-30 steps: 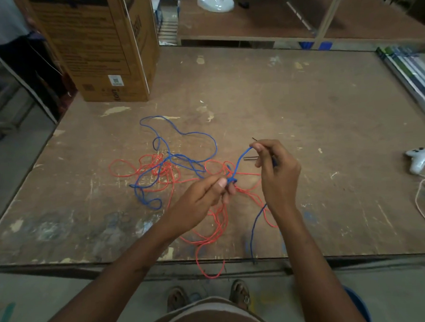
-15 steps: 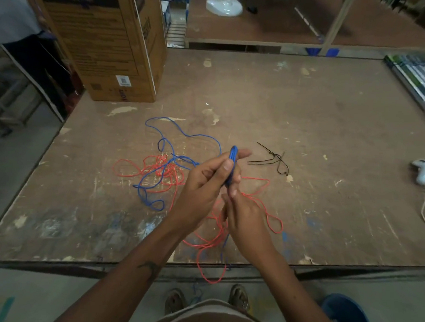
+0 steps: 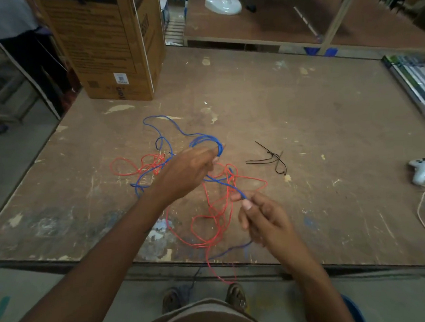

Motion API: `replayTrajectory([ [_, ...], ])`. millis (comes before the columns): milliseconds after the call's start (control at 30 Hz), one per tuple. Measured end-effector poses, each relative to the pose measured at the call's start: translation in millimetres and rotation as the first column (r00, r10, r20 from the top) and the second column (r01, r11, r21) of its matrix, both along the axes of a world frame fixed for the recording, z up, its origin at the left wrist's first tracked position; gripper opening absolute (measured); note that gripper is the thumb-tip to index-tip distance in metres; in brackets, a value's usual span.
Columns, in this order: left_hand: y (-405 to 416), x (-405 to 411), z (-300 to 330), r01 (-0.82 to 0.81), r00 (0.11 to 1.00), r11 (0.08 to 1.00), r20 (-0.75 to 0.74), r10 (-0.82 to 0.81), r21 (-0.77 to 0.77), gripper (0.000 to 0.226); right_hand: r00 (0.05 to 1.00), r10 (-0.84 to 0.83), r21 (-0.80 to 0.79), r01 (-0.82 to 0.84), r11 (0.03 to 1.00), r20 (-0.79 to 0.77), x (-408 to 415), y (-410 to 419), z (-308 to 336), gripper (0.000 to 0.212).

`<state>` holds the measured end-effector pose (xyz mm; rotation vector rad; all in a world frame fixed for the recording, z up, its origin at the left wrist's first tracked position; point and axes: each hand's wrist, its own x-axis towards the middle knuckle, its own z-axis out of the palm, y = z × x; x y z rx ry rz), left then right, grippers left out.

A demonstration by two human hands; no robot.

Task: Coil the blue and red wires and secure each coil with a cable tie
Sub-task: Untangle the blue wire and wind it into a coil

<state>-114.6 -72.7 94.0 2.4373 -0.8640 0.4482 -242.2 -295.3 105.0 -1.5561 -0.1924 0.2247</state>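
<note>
Our left hand [image 3: 187, 172] is closed around a small bundle of blue wire [image 3: 206, 141] loops above the table [image 3: 327, 120]. Our right hand [image 3: 263, 219] pinches the same wire lower. The red wire [image 3: 214, 217] lies tangled between them; ties [image 3: 270, 157] lie nearby.

scuffed wooden table [image 3: 303, 121], cardboard box [image 3: 106, 43]

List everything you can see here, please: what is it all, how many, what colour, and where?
blue wire: one, blue, partly looped at the left hand
red wire: one, red, tangled mid-table, trailing over the near edge
cable ties: a few, black, right of the wires
cardboard box: one, brown, far left
game controller: one, white, right edge
table: one, brown
left hand: holds blue loops
right hand: pinches blue wire
</note>
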Motion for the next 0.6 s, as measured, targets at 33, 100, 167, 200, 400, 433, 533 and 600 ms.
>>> replayTrajectory([
  [33, -0.2, -6.8, -5.3, 0.017, 0.999, 1.000, -0.048, -0.016, 0.003, 0.022, 0.997, -0.012, -0.054, 0.015, 0.998, 0.070, 1.9, -6.5, 12.1, 0.024],
  [100, -5.7, -25.1, -12.9, 0.017, 0.988, 0.994, -0.149, -0.033, -0.110, 0.028, 0.969, -0.068, -0.207, 0.118, 0.971, 0.236, 13.2, -16.2, 30.7, 0.023],
  [167, -13.2, -43.3, -15.5, -0.016, 0.961, 0.957, -0.270, -0.066, -0.289, 0.025, 0.919, -0.208, -0.240, 0.297, 0.924, 0.336, 34.2, -22.1, 39.4, 0.023],
  [200, -17.8, -51.8, -13.7, -0.027, 0.937, 0.933, -0.334, -0.102, -0.359, 0.028, 0.885, -0.295, -0.192, 0.379, 0.905, 0.360, 46.7, -23.5, 40.6, 0.021],
  [400, -45.8, -87.5, 17.9, 0.023, 0.806, 0.748, -0.430, -0.407, -0.664, 0.038, 0.846, -0.482, -0.020, 0.499, 0.867, 0.229, 99.6, -17.2, 6.0, 0.015],
  [433, -47.2, -86.8, 20.8, -0.010, 0.804, 0.714, -0.430, -0.411, -0.700, 0.039, 0.869, -0.448, -0.044, 0.466, 0.883, 0.210, 97.0, -12.9, -7.4, 0.012],
  [533, -50.6, -82.5, 27.4, -0.040, 0.779, 0.613, -0.409, -0.476, -0.789, 0.039, 0.940, -0.289, -0.120, 0.313, 0.942, 0.183, 67.9, 7.8, -39.5, 0.025],
  [600, -54.9, -81.7, 33.8, -0.049, 0.734, 0.534, -0.393, -0.554, -0.844, 0.041, 0.960, -0.180, -0.201, 0.224, 0.954, 0.216, 39.2, 23.4, -43.9, 0.033],
])
